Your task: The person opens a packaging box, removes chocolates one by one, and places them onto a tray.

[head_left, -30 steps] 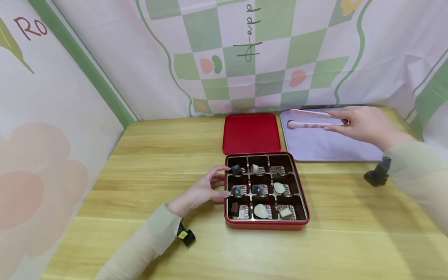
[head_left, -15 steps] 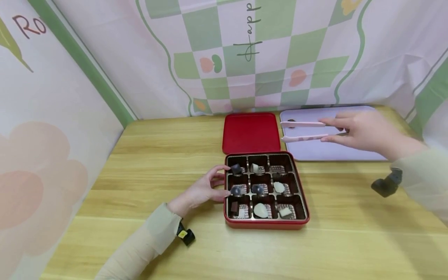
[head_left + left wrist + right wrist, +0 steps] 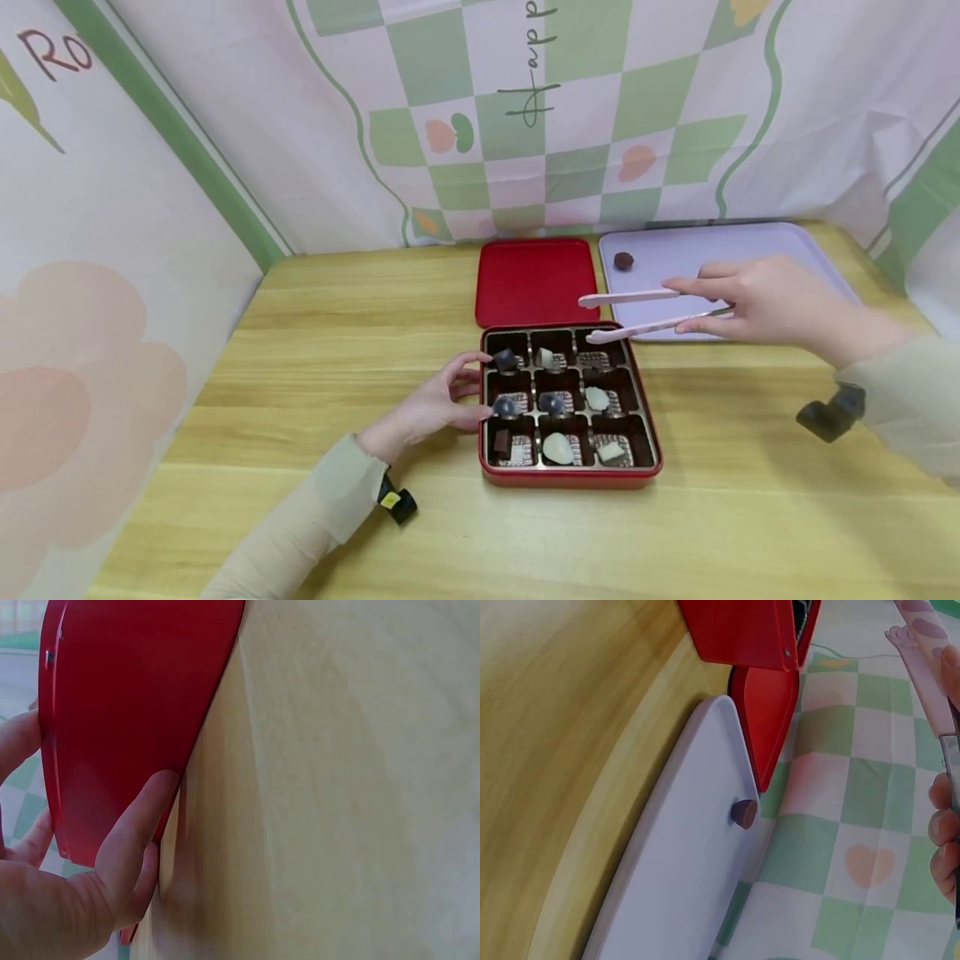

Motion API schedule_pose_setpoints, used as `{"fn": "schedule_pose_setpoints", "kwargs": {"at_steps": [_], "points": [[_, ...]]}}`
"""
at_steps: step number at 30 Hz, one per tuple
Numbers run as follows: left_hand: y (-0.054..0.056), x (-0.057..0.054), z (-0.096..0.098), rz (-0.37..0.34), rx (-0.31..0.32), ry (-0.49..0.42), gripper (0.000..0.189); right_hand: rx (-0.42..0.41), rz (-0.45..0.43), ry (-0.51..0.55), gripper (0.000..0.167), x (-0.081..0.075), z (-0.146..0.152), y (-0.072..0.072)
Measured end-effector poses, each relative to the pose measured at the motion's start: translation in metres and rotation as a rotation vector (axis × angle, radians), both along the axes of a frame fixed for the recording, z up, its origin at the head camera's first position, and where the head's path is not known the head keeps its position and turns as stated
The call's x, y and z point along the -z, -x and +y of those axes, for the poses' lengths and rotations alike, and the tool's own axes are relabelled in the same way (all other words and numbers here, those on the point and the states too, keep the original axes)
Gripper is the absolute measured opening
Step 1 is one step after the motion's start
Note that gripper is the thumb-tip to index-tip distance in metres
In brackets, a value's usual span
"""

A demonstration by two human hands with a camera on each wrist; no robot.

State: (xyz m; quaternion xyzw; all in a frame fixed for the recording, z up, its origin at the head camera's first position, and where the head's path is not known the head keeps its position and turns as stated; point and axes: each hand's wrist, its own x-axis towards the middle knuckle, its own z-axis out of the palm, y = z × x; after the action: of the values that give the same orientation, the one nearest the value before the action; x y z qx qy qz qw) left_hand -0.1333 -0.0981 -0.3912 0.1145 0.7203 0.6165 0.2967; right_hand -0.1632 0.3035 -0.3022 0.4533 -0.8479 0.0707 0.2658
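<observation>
My right hand [image 3: 772, 300] holds pink tongs [image 3: 637, 325] whose two arms stand apart with nothing between their tips. The lower tip hangs over the top right compartment of a red chocolate box [image 3: 573, 482], its tray split into compartments. Light and dark chocolates lie in it, such as a white oval one [image 3: 558, 448] and a dark round one [image 3: 505, 406]. Beside the box, my left hand [image 3: 435, 408] rests its spread fingers against the left wall and rim; the left wrist view shows fingertips on the red wall [image 3: 135, 697]. The top right compartment is partly covered.
A brown round chocolate [image 3: 623, 261] sits near the left end of a lilac tray [image 3: 720, 246] at the back right. The red lid [image 3: 536, 283] lies flat behind the box. A printed cloth [image 3: 585, 125] hangs along the table's back edge.
My right hand has drawn the tongs from the brown chocolate on the tray toward the box. That chocolate stays on the tray, uncovered now. My left hand has kept its place.
</observation>
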Motion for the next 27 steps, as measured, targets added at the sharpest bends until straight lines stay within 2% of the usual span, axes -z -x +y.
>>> {"fn": "schedule_pose_setpoints", "kwargs": {"at_steps": [11, 20, 27], "points": [[0.001, 0.001, 0.0, -0.029, -0.004, -0.021, 0.072, -0.067, 0.051, -0.083, 0.065, 0.006, -0.004, -0.013], [0.003, -0.006, 0.0, -0.011, -0.009, -0.006, 0.072, -0.072, 0.017, -0.142, 0.058, 0.003, -0.002, -0.016], [-0.001, -0.002, 0.0, -0.005, -0.013, 0.007, 0.071, -0.1, -0.025, -0.163, 0.052, 0.009, -0.002, -0.018]]}}
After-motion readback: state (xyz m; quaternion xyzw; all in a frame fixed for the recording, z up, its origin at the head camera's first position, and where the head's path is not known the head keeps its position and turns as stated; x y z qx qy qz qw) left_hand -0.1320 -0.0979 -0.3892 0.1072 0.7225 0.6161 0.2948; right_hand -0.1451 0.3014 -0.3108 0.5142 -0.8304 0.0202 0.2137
